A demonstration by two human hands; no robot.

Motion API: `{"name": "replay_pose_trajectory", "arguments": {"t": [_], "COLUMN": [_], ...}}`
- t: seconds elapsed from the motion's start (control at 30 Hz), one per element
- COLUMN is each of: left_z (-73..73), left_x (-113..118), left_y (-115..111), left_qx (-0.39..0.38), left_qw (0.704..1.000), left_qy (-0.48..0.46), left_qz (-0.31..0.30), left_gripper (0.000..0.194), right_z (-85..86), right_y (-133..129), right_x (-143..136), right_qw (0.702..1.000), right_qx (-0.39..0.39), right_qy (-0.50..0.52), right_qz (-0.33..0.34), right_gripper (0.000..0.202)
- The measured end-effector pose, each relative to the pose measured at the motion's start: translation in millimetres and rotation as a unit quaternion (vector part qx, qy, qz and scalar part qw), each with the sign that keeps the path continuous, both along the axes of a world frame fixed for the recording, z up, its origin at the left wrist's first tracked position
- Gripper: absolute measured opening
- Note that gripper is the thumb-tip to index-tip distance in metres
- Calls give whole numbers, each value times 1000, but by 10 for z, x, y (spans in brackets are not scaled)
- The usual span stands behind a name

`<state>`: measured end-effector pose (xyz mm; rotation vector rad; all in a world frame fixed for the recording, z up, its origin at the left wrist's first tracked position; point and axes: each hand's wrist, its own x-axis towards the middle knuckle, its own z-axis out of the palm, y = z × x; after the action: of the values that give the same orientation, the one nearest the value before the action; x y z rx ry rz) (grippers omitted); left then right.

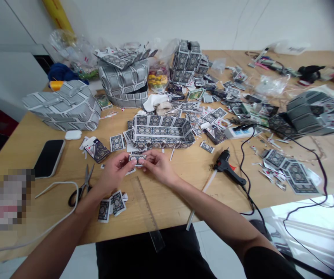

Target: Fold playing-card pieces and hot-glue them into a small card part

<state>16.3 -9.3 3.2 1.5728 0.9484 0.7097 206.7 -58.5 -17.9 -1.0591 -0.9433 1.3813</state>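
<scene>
Between my hands is a small patterned card piece (pixel 137 159), just in front of an open rectangular box (pixel 161 133) built from playing cards. The fingers of my left hand (pixel 116 169) pinch its left end. My right hand (pixel 158 166) grips the right end, thumb toward me. A clear ruler (pixel 149 211) lies below my hands and hangs over the table's front edge. Loose cards (pixel 112 206) lie by my left forearm, and black scissors (pixel 82 186) lie with their blades apart to its left.
A glue gun (pixel 227 166) with a black cable lies right, near a power strip (pixel 239 132). A phone (pixel 49 158) is at left. Woven card baskets (pixel 64 106) and scattered cards (pixel 222 112) fill the back. A white cable (pixel 59 223) crosses the left front.
</scene>
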Motion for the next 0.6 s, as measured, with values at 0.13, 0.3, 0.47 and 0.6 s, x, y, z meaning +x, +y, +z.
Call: {"name": "replay_pose_trajectory", "arguments": {"t": [0.13, 0.3, 0.47, 0.6], "left_z": [70, 130, 99, 73], "left_x": [-4, -16, -4, 4], "left_y": [25, 33, 25, 21], "left_qx": [13, 27, 30, 41], "left_qw": [1000, 1000, 999, 998], "left_qy": [10, 16, 12, 3], "left_qz": [-3, 2, 18, 53], "left_gripper": [36, 43, 38, 27], "right_z": [10, 30, 56, 59], "right_y": [-15, -30, -13, -5], "right_x": [4, 4, 18, 34], "right_qw": [1000, 999, 1000, 999], "right_qx": [-3, 3, 1, 2], "right_qy": [-22, -31, -18, -38], "right_qz": [16, 20, 20, 20], "right_gripper": [49, 50, 53, 53]}}
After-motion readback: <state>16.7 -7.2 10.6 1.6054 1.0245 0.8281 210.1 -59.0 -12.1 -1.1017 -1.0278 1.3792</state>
